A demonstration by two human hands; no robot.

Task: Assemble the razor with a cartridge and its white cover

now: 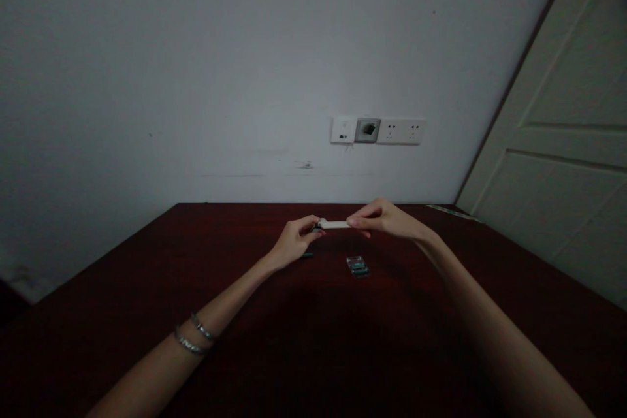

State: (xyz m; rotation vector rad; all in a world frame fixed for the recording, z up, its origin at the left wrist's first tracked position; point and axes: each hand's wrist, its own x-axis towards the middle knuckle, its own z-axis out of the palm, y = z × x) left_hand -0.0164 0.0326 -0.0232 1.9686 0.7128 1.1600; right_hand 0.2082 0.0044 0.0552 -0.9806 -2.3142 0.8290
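Note:
Above the dark red table, my two hands hold a slim white handle-like object [334, 225] level between them. My left hand [295, 240] is closed on its left end, where a small dark part shows between thumb and fingers. The right end is pinched by the thumb and fingers of my right hand [382, 217]. What exactly the object is, I cannot make out in the dim light. Below it lies a small clear pack [358, 266] with teal pieces inside. A short, thin teal piece [307, 255] rests just beside my left hand.
The dark red table [294, 339] meets a pale wall [245, 78] at its back edge. Wall sockets [399, 131] sit above the table. A panelled door [563, 144] stands on the right, and a flat, narrow strip [453, 212] lies at the table's back right.

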